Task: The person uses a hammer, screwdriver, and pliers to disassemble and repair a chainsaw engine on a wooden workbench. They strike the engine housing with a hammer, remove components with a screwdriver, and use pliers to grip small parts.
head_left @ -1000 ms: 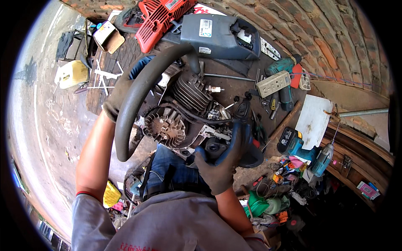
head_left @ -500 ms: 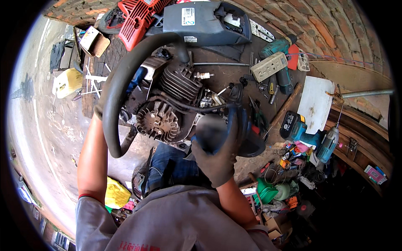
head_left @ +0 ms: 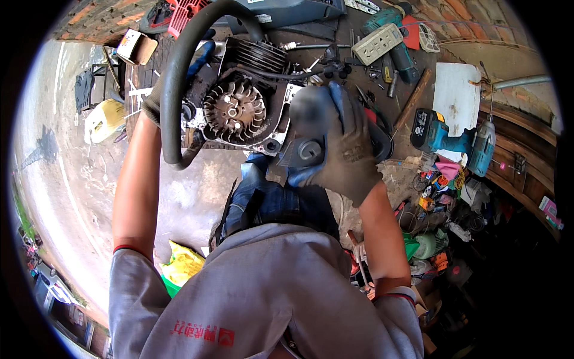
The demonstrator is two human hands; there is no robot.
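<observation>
open brown cardboard box [head_left: 136,46] top left; white label [head_left: 261,18] on grey housing [head_left: 287,9], top centre

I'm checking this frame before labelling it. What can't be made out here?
- Head view: the left hand is mostly hidden behind the black handle bar.
- The part under the right hand is blurred and covered by the glove.
- The grey housing is cut off by the top edge.

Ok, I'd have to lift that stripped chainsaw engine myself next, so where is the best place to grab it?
Probably by the black looped handle bar on the engine's left side, coming from the left. It is a thick rounded tube standing clear of the cooling fins and the finned flywheel, so fingers can wrap fully around it. The gloved left hand grips it there; the gloved right hand steadies the body's other end.
</observation>
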